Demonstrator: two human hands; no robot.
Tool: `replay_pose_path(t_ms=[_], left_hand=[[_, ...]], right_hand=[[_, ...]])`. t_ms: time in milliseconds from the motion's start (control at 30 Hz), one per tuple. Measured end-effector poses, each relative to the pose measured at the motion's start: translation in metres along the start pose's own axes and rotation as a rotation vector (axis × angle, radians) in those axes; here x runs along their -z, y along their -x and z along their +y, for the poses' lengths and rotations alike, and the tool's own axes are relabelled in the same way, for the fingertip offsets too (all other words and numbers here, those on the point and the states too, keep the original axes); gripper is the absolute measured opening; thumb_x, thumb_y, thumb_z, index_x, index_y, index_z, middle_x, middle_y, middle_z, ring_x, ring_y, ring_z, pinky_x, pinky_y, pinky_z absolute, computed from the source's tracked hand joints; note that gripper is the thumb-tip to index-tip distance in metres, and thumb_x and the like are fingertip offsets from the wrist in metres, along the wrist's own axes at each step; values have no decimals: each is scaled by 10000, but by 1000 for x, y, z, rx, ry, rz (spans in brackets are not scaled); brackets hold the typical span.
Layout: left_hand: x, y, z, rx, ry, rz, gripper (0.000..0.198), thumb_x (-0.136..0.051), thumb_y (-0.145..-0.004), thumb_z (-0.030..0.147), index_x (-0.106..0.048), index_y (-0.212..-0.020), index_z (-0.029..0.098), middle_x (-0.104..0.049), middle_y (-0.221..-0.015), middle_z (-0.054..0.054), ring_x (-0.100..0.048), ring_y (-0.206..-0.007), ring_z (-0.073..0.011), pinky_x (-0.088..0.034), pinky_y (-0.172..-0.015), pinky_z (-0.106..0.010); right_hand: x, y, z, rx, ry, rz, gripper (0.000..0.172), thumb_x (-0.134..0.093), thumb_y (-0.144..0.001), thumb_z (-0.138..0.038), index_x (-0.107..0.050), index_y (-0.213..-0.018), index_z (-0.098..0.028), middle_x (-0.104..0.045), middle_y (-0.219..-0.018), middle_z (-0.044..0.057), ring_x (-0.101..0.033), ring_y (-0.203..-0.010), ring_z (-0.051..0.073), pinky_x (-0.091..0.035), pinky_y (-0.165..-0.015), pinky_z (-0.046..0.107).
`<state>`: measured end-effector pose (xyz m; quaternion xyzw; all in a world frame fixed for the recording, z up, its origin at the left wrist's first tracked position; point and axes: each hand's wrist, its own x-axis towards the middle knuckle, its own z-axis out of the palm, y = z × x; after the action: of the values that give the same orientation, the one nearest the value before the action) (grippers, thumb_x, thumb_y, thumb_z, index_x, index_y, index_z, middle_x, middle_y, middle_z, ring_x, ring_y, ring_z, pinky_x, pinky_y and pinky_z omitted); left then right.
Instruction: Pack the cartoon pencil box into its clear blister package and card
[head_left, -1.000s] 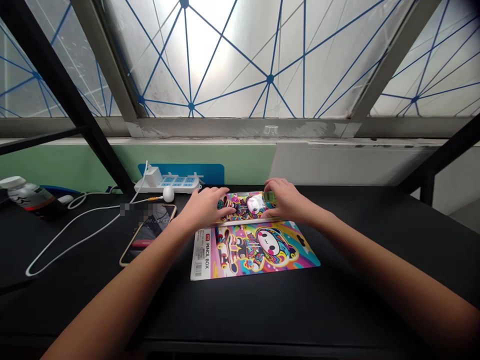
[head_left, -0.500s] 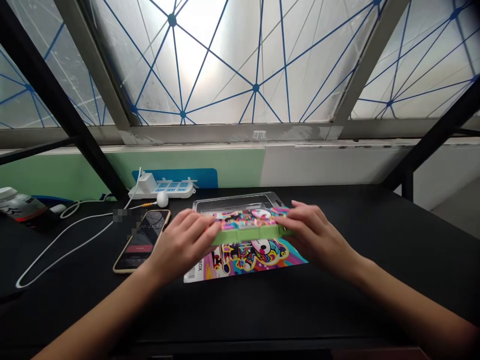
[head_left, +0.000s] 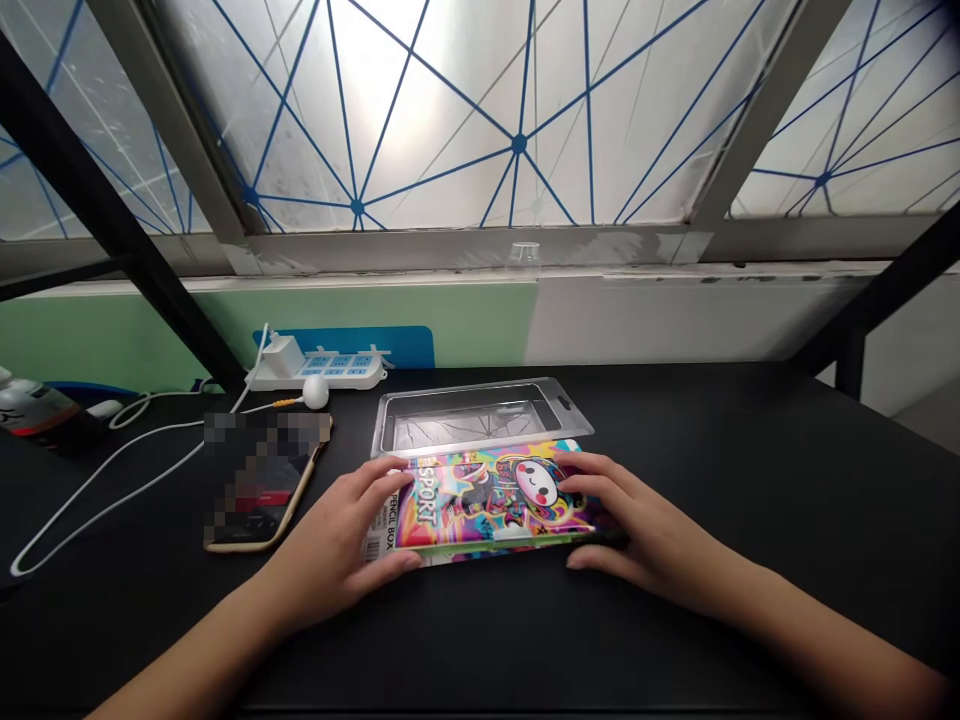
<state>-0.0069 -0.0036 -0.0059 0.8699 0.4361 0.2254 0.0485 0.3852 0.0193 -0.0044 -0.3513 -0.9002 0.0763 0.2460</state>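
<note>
Fingers (head_left: pixel 589 482) on pencil box (head_left: pixel 469 497); long axis left-right, face up.

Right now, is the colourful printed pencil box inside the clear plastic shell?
No, the colourful printed pencil box lies outside the clear plastic shell, on its near side.

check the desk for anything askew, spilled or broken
Nothing looks spilled or broken. Slightly untidy: the white cable sprawls loosely left of the phone, and the printed card pokes out beneath the pencil box.
</note>
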Motion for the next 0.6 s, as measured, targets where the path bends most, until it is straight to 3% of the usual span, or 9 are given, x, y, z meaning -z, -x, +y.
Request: replay_pose_path(t_ms=[133, 267, 367, 467, 533, 600], left_hand=[[-1, -2, -5, 52, 72, -39, 780, -753, -840, 411, -367, -1509, 306, -579, -1428, -117, -570, -1289, -333, -496, -1067, -483], [-2, -3, -5, 115, 110, -27, 912, -787, -802, 395, -288, -1562, 326, -594, -1381, -115, -602, -1233, -334, -516, -1031, -480], [-3, -3, -4, 142, 138, -22, 995, -806, -780, 363, -228, -1589, 342, -586, -1381, -119, -599, -1237, -338, -511, -1035, -492], [-3, -1, -2, 143, 163, -39, 1053, -825, -759, 344, -183, -1593, 361, -568, -1400, -124, -576, -1272, -345, -498, -1051, -508], [-3, 0, 0, 143, 178, -43, 1106, -834, -747, 341, -128, -1599, 368, -587, -1377, -122, -593, -1254, -339, -494, -1053, -515], [-2, 1, 1, 161, 200, -44, 1174, -838, -737, 331, -55, -1610, 365, -607, -1365, -115, -601, -1253, -331, -486, -1064, -516]], right_hand=[[5, 0, 8, -20, -28, -28, 593, -773, -845, -459, -527, -1359, -293, -559, -1484, 146, -578, -1326, 327, -559, -1037, 484], [11, -2, 11, -125, -115, -46, 628, -771, -840, -448, -519, -1395, -299, -631, -1417, 121, -660, -1224, 316, -607, -963, 446], [18, -8, 10, -146, -157, 4, 504, -733, -857, -488, -608, -1305, -292, -718, -1278, 101, -686, -1173, 331, -606, -948, 456], [25, -20, 12, -231, -200, 105, 305, -572, -957, -515, -693, -1099, -274, -778, -1043, 79, -745, -957, 289, -625, -781, 395], [27, -29, 17, -313, -201, 161, 324, -507, -989, -522, -697, -982, -260, -763, -857, 53, -715, -729, 232, -580, -616, 335], [27, -36, 21, -366, -206, 209, 334, -506, -991, -528, -681, -914, -254, -721, -746, 26, -657, -633, 203, -527, -556, 314]])
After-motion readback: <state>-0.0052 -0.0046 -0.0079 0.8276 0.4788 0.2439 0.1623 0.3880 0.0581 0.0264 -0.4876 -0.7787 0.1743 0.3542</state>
